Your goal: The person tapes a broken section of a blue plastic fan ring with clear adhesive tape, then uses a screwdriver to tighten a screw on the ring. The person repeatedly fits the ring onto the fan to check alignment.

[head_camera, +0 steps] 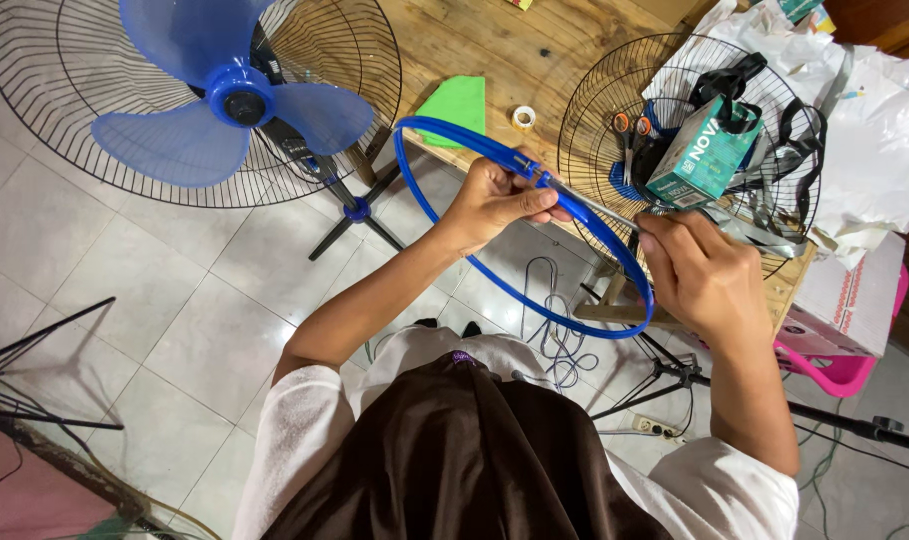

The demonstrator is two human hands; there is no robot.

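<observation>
My left hand (494, 200) grips a blue plastic ring (444, 225), a fan guard rim, at its clasp near the top right of the loop. My right hand (699, 275) is closed around a thin metal tool, likely a screwdriver (609, 208), whose tip points at the clasp under my left fingers. The ring hangs in the air over the tiled floor in front of the wooden table (494, 45). The tool's handle is hidden inside my right fist.
A stand fan with blue blades (239, 100) and rear wire guard stands on the left. On the table lie a loose wire guard (584, 130) holding scissors, a teal box (704, 150) and black straps, a green cloth (454, 105), a tape roll (523, 118). Cables and tripod legs cross the floor.
</observation>
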